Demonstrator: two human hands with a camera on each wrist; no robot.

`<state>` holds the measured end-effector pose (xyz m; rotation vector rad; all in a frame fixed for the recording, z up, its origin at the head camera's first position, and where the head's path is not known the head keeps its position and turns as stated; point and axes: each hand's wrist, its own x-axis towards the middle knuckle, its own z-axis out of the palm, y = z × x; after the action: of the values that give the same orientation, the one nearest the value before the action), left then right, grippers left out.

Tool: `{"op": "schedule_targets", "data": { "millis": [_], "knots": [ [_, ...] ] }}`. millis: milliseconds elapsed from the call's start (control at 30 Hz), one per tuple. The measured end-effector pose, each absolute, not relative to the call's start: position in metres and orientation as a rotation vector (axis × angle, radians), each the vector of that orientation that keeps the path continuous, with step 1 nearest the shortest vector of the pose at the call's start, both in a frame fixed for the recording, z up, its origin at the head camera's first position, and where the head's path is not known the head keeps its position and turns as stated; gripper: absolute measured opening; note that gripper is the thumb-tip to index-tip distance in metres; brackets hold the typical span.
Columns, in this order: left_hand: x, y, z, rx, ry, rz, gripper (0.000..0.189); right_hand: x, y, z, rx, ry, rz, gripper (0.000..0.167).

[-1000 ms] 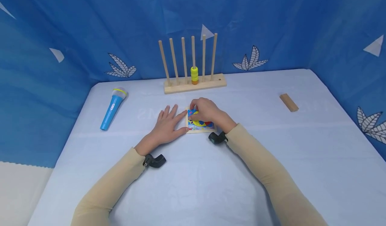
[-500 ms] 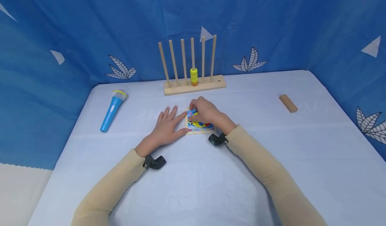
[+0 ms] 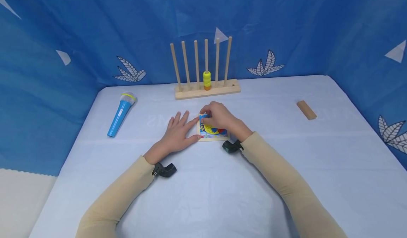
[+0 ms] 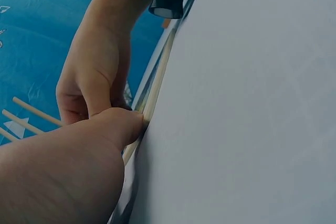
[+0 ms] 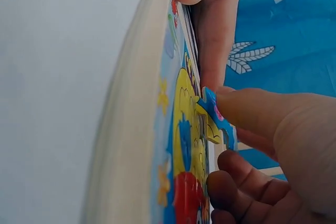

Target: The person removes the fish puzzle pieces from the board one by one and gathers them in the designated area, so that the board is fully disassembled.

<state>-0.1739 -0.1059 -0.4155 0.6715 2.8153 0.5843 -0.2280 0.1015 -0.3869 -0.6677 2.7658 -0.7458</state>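
Note:
A small wood-framed jigsaw puzzle [image 3: 214, 136] with a bright yellow, red and blue picture lies on the table in front of me. My left hand [image 3: 175, 135] rests palm down with fingers spread, its forefinger and thumb touching the left side of the frame [image 5: 123, 129]. Over the puzzle's upper part, my right hand [image 3: 221, 119] pinches a blue and yellow puzzle piece [image 5: 213, 113] between thumb and fingers. In the right wrist view that piece stands tilted up from the picture, its lower edge right at the surface. The left wrist view shows both hands at the frame, the picture hidden.
Behind the puzzle stands a wooden peg rack [image 3: 208, 94] with upright rods and a stack of yellow and orange beads [image 3: 206, 79]. A blue toy microphone [image 3: 120, 115] lies at the left, a brown wooden block [image 3: 306, 110] at the right. A blue curtain [image 3: 152, 22] hangs behind.
The right hand's thumb and fingers have shifted slightly over the puzzle, and more blue shows by the thumb. The left hand keeps its place; the head view has swung a little.

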Motion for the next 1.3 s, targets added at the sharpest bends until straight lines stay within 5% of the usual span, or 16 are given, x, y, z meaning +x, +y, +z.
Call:
{"op": "schedule_targets", "data": {
  "millis": [233,767,1300],
  "knots": [
    [-0.173,-0.108,-0.418,0.660,2.818,0.563,0.073,-0.226,0.099,-0.391,-0.709,2.679,-0.877,0.022],
    [-0.174,-0.106,-0.421,0.654,2.829,0.557,0.074,-0.240,0.178,-0.360,-0.397,2.750,-0.950,0.025],
    [-0.175,-0.106,-0.420,0.662,2.829,0.579,0.073,-0.245,0.223,-0.384,-0.255,2.714,-0.933,0.024]
  ]
}}
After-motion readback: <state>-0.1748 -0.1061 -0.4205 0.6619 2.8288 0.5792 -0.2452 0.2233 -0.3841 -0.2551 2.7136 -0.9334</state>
